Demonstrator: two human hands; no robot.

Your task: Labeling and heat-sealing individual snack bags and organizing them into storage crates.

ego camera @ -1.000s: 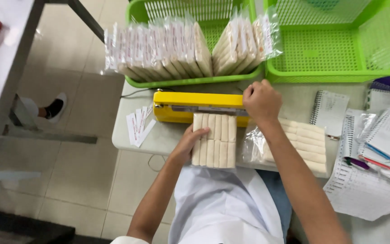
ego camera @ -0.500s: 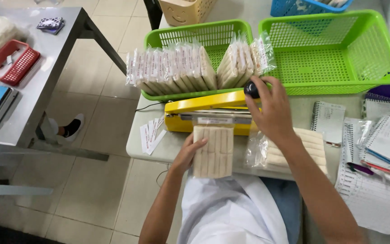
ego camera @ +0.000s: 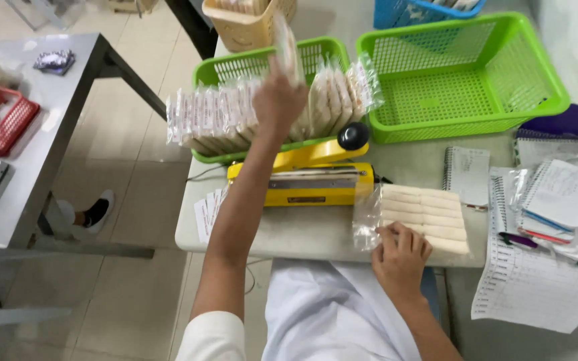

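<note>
Yellow and low on the pale table (ego camera: 302,234), a heat sealer (ego camera: 309,180) with a black knob sits at the centre of the work, its arm raised at the knob end. Beyond the sealer, the person's left hand (ego camera: 279,100) is lifted over a green basket (ego camera: 262,63), its fingers closed on a clear packet (ego camera: 286,47) of pale sticks held upright, edge-on to the camera. Rows of filled packets (ego camera: 215,120) stand packed on edge inside that basket, just behind the sealer. To the right of the sealer, the right hand (ego camera: 399,257) rests palm down with fingers spread on the near edge of a flat bag of sticks (ego camera: 423,217) lying on the table; whether it grips the bag cannot be told. Right of the first basket and well behind the flat bag, a second green basket (ego camera: 463,80) stands beside it. Further right of the sealer lie spiral notebooks (ego camera: 466,175) and loose printed sheets (ego camera: 536,281). Small white slips (ego camera: 207,214) lie at the table's edge just left of the sealer. Far to the left of the sealer, a grey side table (ego camera: 48,134) carries a red tray (ego camera: 1,120), and a foot in a dark and white shoe (ego camera: 95,212) shows on the tiled floor beneath it.
</note>
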